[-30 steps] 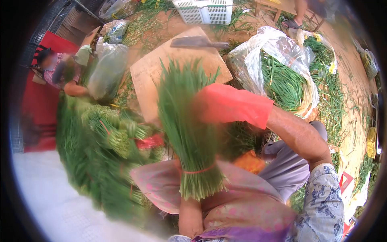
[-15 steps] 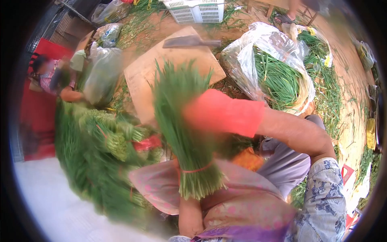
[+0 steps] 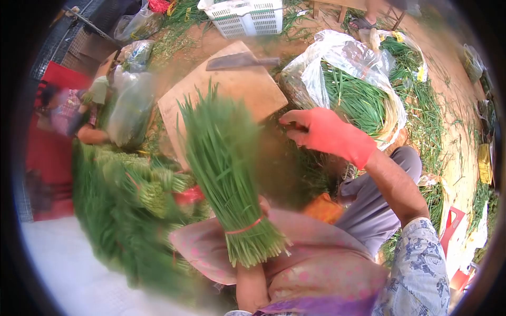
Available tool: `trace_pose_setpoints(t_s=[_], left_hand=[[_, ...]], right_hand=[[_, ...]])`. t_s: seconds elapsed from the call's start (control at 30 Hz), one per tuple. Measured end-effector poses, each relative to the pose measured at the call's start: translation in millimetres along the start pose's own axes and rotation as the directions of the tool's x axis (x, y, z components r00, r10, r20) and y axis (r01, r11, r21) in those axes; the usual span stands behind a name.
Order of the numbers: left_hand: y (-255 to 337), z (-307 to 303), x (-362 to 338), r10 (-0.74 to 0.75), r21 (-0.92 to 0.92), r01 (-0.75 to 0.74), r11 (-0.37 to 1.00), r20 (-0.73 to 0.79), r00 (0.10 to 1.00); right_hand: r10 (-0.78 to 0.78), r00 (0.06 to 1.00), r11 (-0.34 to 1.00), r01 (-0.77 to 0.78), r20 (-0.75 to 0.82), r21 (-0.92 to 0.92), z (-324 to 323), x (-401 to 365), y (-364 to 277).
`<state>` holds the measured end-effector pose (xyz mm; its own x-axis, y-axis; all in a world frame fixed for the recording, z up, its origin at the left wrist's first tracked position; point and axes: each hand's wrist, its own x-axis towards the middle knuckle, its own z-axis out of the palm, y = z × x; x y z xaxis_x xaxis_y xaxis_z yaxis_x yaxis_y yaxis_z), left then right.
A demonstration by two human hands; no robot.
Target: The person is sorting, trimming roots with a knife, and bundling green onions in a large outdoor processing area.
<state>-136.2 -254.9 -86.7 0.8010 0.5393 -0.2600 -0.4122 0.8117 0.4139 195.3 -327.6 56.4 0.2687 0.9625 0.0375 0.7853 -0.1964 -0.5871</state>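
Observation:
A thick bunch of garlic chives [image 3: 224, 163] stands tilted over my lap, cut ends toward me and leaf tips away. A red band [image 3: 243, 226] rings it near the cut ends. My left hand [image 3: 264, 205] grips the bunch from behind; most of that hand is hidden by the stalks, with only a bit of finger showing at the right side. Apart from the bunch, to its right, my right hand [image 3: 329, 134] wears a coral-red glove. Its fingers are bent and spaced from the thumb, with nothing between them.
Ahead lies a wooden board [image 3: 232, 87] with a cleaver [image 3: 240, 61] on it. An open plastic bag [image 3: 316, 73] of chives is at right. Tied bunches [image 3: 121, 221] are piled at left. Another person [image 3: 68, 113] sits at far left; a white basket [image 3: 245, 21] stands behind.
My right hand has pulled away from the bunch to the right and now shows whole. The bunch leans farther left, still in my left hand.

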Motion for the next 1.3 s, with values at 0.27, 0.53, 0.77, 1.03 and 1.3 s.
trace_pose_setpoints(t_s=[0.27,0.53,0.77,1.03,1.3], left_hand=[[0.2,-4.4,-6.2,-0.002,-0.027,0.002,1.000,-0.002,1.000],[-3.2,-7.5,-7.5,0.000,-0.164,0.011,0.986,0.067,0.998],[-7.9,4.4,-4.2,0.007,-0.132,-0.010,0.991,-0.020,1.000],[-6.9,4.0,-7.7,-0.001,-0.077,-0.003,0.997,-0.046,0.999],[-6.0,8.0,-7.5,-0.004,-0.047,0.001,0.999,-0.064,0.998]], right_hand=[[-0.150,0.956,0.934,0.220,0.252,-0.282,47.8,13.4,-46.0],[0.395,0.917,0.469,-0.254,0.056,0.846,26.5,38.5,-17.4],[0.178,0.950,0.728,-0.302,0.255,0.616,-26.2,61.0,-67.4],[0.169,0.909,0.788,-0.357,0.380,0.502,-5.1,65.4,-62.0],[-0.213,0.975,0.940,0.224,0.069,-0.256,37.6,65.0,-50.1]])
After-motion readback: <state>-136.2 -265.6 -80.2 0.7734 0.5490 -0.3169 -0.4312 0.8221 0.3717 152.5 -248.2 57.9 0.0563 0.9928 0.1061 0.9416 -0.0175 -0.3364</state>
